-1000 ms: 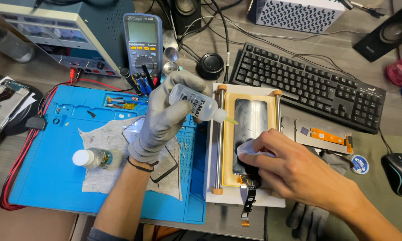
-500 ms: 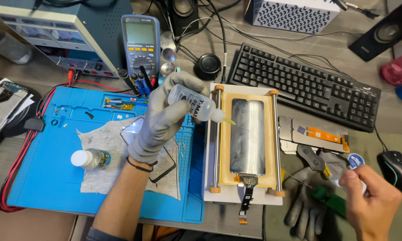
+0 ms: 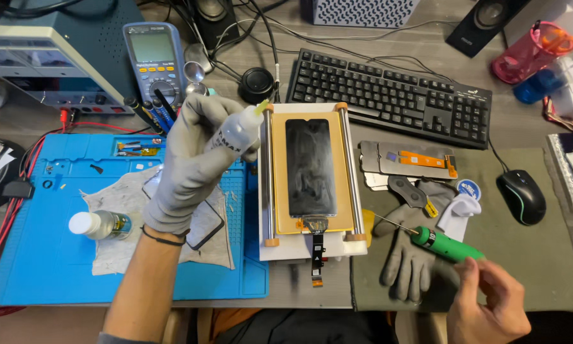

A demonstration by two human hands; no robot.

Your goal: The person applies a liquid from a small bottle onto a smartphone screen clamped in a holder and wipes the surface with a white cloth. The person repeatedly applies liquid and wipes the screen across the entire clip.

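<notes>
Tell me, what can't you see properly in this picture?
- Head view: the bottle body is mostly hidden by the gloved left hand.
- The green tool has its rear end covered by the right hand.
- The pink bottle is blurred near the edge.

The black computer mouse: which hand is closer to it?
Right. The right hand, holding a green-handled tool, is just below the mouse. The gloved left hand is far across the desk, holding a squeeze bottle.
</notes>
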